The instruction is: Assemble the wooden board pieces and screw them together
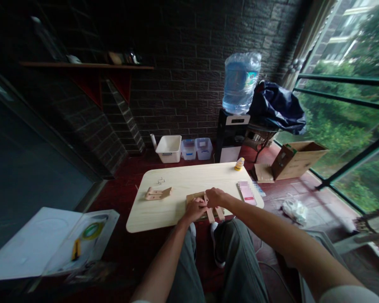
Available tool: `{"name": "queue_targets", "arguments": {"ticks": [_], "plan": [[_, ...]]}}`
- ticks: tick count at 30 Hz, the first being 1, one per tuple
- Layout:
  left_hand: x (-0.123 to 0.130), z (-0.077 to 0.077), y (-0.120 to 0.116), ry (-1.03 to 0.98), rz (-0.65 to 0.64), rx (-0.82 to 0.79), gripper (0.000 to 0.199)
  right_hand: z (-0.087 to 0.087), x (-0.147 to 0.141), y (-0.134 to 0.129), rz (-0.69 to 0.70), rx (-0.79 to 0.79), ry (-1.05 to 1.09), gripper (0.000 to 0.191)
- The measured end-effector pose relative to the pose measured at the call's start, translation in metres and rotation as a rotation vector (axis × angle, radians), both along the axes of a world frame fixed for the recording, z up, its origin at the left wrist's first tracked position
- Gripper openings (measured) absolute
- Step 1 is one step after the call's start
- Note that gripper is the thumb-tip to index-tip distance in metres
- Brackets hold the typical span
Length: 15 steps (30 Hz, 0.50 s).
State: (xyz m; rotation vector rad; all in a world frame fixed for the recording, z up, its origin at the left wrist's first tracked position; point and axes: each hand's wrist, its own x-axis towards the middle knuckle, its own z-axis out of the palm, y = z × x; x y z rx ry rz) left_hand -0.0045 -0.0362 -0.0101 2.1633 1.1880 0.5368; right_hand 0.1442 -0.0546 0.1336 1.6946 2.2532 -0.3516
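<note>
At the front edge of the pale table (189, 176), my left hand (196, 209) is closed on a light-wood piece (193, 196), its fingertips close to my right hand. My right hand (215, 197) is curled like a fist over the same piece, beside a small upright wooden part (206, 198). What sits inside its fingers is hidden. Two wooden strips (210, 215) stick out toward me from under the hands. To the left lies another wooden assembly (158, 193) with a tilted board at one end. Several small thin bits (161, 181) lie behind it.
A small yellow bottle (239, 164) and a pink flat thing (246, 192) are on the table's right side. Behind stand plastic bins (168, 149) and a water dispenser (232, 134). An open white case (94, 235) lies left; a cardboard box (293, 162) stands right.
</note>
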Motion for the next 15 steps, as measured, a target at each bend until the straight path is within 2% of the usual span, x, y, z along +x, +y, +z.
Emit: {"name": "queue_targets", "arguments": {"ticks": [4,6,11,15], "plan": [[-0.001,0.004,-0.002,0.001,0.007,-0.006,0.015,0.010,-0.001,-0.004,0.223,0.012,-0.027,0.027],[-0.002,0.005,-0.003,-0.002,0.006,-0.007,0.016,0.011,-0.001,-0.005,0.278,0.045,-0.058,0.024],[-0.002,0.004,-0.001,-0.008,0.002,-0.007,0.016,0.008,0.003,-0.003,0.308,0.074,-0.070,0.026],[-0.002,0.001,0.001,-0.008,-0.002,-0.003,0.015,-0.001,0.004,-0.001,0.274,0.077,-0.078,0.026]]}}
